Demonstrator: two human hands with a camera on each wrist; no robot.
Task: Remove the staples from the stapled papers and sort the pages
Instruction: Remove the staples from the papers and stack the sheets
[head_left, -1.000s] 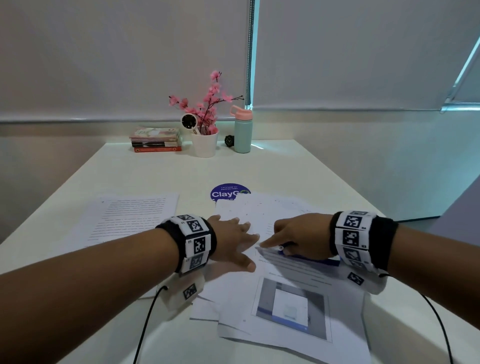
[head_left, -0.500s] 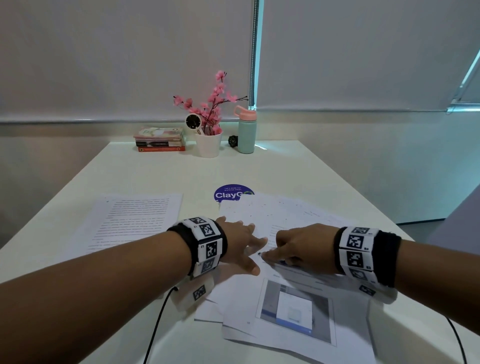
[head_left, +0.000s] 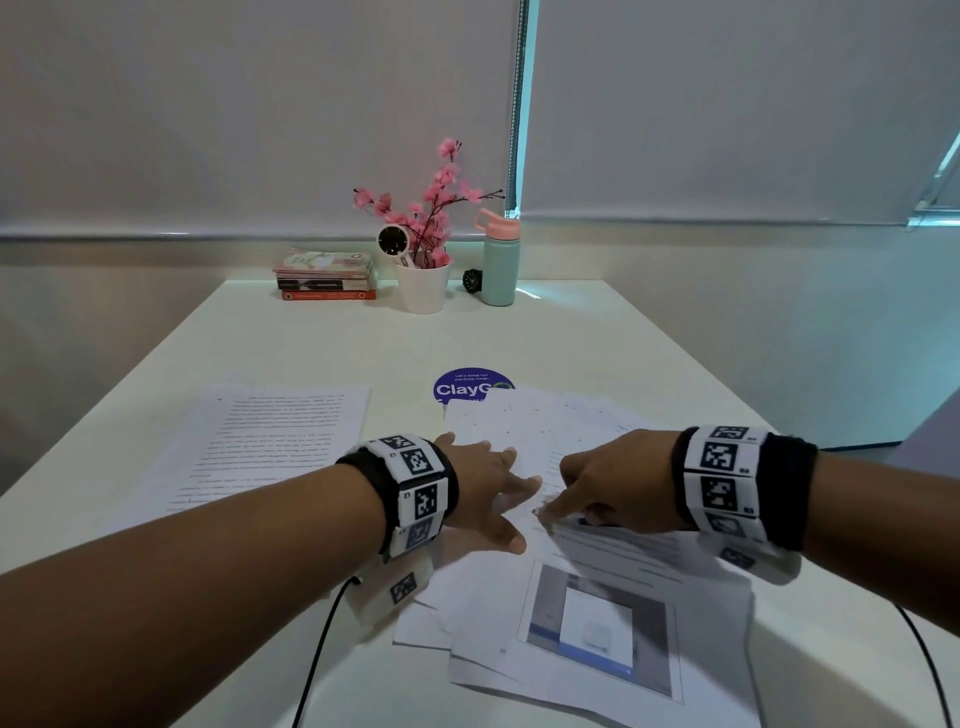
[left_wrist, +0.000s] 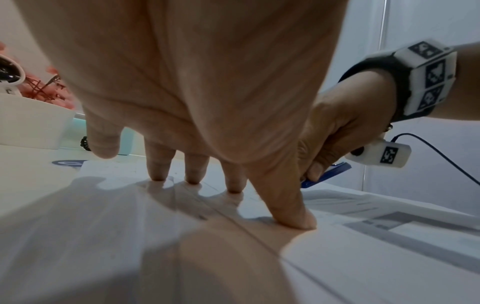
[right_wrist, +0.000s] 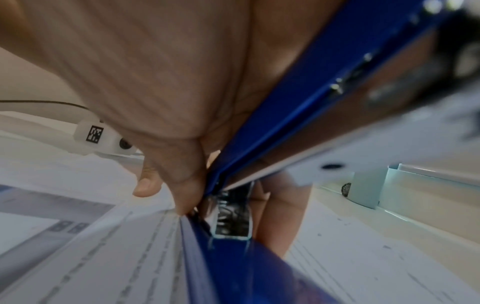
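Books (head_left: 326, 274), potted pink flowers (head_left: 423, 244) and bottle (head_left: 497, 260) line the table's (head_left: 311, 343) far edge.

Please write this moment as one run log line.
left hand: presses papers flat | right hand: grips blue staple remover at page corner | staple: hidden

Dim, cool daylight is leaking through the blind gap (head_left: 521, 104), glaring on the desk (head_left: 311, 353) behind the bottle (head_left: 497, 260). Soft shadows are falling under the left hand (left_wrist: 197, 82). Wrist views are bending at edges; the stapler (right_wrist: 259, 267) is blurring close-up.
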